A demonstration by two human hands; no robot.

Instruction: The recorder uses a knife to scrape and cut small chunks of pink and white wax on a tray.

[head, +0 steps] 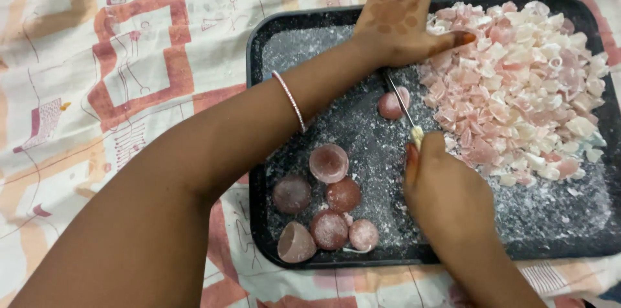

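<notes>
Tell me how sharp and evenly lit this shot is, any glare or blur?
Head view: soft, even light, no harsh shadows; faint sheen on the black tray rim; left hand, right hand and knife slightly soft; pink pieces fairly clear.

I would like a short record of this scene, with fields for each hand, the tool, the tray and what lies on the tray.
left hand: pressed flat on the knife's far end, bracelet on wrist
right hand: grips the knife's pale handle
knife: thin blade lying across a pink half-round piece
tray: black, dusted with white crumbs, on a patterned cloth
uncut pieces: pink half-rounds, near-left part of the tray
chopped pile: pink and white chips, right part of the tray
</notes>
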